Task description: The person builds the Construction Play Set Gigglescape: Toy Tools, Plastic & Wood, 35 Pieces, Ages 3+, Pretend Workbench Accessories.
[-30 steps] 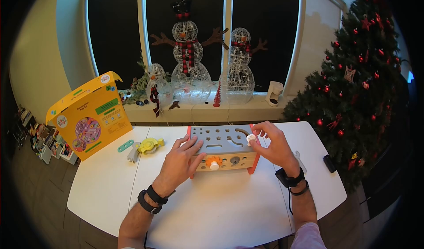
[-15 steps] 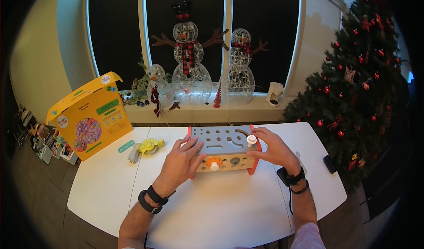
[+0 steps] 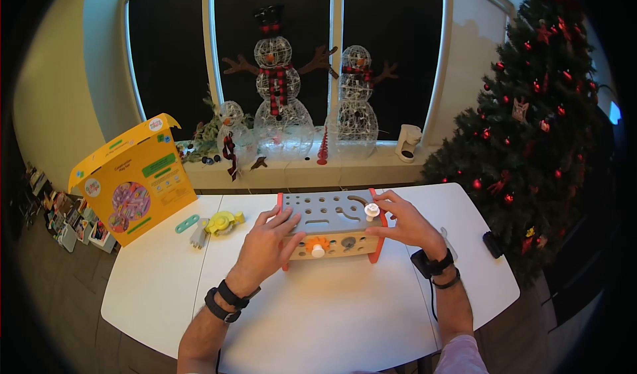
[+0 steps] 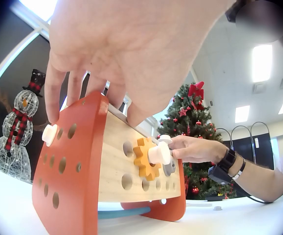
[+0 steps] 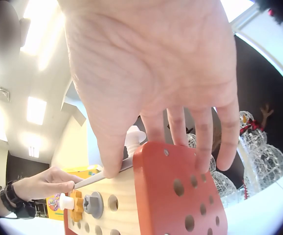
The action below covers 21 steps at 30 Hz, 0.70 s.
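Observation:
A toy workbench (image 3: 345, 226) with a grey holed top, wooden front and red end panels stands on the table. My left hand (image 3: 260, 249) holds its left end, fingers over the top and end panel (image 4: 70, 161), thumb at the front edge. At the other end my right hand (image 3: 413, 228) holds it, thumb on the front edge and fingers over the red panel (image 5: 178, 196). A white toy screw (image 3: 371, 211) stands upright in the top beside the right hand. On the front sit an orange gear (image 4: 143, 155) with a white screw and a grey piece (image 5: 96, 204).
Left on the white table (image 3: 279, 327) lie a yellow toy piece (image 3: 222, 223), a grey piece (image 3: 198, 237) and a green strip (image 3: 187, 224). A yellow box (image 3: 133, 188) stands behind them. At right are a pale wrench (image 3: 448, 241) and a black object (image 3: 492, 245).
My right hand has let go of the white screw, which now stands in the top, and has settled on the workbench's right end. The left hand stays on the left end. The head view shifts slightly.

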{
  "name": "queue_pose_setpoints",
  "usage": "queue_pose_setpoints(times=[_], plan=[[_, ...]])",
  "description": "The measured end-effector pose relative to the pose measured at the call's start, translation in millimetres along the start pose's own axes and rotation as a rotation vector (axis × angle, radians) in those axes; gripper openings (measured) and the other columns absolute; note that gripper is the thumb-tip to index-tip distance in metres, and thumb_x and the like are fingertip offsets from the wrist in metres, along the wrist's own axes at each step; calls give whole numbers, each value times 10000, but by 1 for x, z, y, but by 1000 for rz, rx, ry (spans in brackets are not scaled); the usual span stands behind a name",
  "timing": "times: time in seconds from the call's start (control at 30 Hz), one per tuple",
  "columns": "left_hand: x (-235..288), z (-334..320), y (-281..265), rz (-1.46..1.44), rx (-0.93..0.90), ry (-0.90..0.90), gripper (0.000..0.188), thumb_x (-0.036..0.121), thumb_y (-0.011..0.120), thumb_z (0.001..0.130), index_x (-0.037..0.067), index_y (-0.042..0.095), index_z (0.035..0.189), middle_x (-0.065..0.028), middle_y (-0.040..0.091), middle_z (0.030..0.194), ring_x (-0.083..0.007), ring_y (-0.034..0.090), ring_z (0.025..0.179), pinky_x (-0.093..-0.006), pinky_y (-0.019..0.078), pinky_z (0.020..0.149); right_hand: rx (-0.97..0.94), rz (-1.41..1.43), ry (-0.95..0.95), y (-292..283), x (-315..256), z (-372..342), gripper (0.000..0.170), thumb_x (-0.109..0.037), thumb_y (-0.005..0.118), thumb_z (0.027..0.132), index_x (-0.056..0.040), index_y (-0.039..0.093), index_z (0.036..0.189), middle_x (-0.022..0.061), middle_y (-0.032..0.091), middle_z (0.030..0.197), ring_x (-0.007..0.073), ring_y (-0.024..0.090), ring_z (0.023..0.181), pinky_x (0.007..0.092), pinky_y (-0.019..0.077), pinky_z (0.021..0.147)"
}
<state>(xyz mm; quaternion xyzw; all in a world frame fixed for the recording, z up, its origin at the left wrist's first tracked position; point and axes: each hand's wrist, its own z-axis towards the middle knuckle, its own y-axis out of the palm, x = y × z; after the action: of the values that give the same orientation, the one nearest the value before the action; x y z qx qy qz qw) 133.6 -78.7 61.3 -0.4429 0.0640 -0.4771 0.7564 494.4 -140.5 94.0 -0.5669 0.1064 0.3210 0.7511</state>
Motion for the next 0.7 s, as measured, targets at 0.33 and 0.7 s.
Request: queue_pose_setpoints(times=[0.33,0.7], plan=[[-41,6,-28,-312,-54,-28,504,277,807,1041,53,703,1481,-187,748,1449,-386,663,1365,-450,554,1125,8,5,5,1,4,0,682,-409,956,895,3,726,1387,135,665,1392,353,694,1254,411,565,1050],[-182,-41,-47,462,-181,-621,915,541,942,839,-5,580,1478,-226,681,1378,-416,659,1290,-529,593,1033,3,21,15,2,3,0,684,-400,962,893,7,722,1388,123,662,1337,312,690,1172,400,569,981]])
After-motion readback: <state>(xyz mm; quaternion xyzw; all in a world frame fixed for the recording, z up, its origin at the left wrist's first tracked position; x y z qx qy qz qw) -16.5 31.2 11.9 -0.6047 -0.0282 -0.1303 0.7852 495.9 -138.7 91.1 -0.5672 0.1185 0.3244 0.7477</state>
